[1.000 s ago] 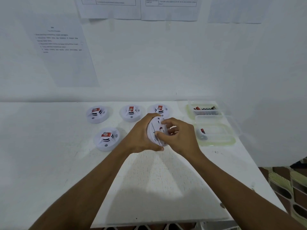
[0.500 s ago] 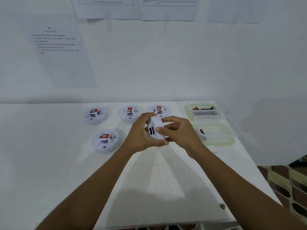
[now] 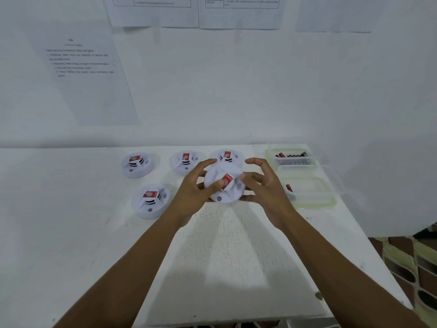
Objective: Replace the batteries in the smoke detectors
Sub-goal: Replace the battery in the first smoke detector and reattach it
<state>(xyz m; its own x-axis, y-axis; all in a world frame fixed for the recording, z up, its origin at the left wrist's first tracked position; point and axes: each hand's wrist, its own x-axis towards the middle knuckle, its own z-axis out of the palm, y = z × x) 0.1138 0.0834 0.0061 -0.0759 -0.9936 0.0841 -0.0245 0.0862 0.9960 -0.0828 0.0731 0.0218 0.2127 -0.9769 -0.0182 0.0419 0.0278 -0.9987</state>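
Holding one smoke detector point(image 3: 224, 185) face-up just above the counter point(image 3: 71, 233), the person works at the middle of the head view. The left grip point(image 3: 191, 188) curls round the unit's near-left rim, with the thumb lying across the top beside the red label. The right grip point(image 3: 267, 185) is looser: its thumb runs under the lower rim and one fingertip touches the right edge, while the other fingers arch away.

Four more detectors sit face-up on the counter. Three form a back row point(image 3: 185, 162) and one sits nearer on the left point(image 3: 150, 200). To the right, the far tray point(image 3: 293, 157) holds a line of batteries and the near tray point(image 3: 314, 202) holds one or two.

The step looks like handling a single unit between stages — the battery door is on the hidden underside, so whether this one has been serviced cannot be told. If not, the next move calls for turning it over with both grips steady on the rim. If so, it needs a level set-down in the bare spot beside the lone front detector — clear of its neighbours.
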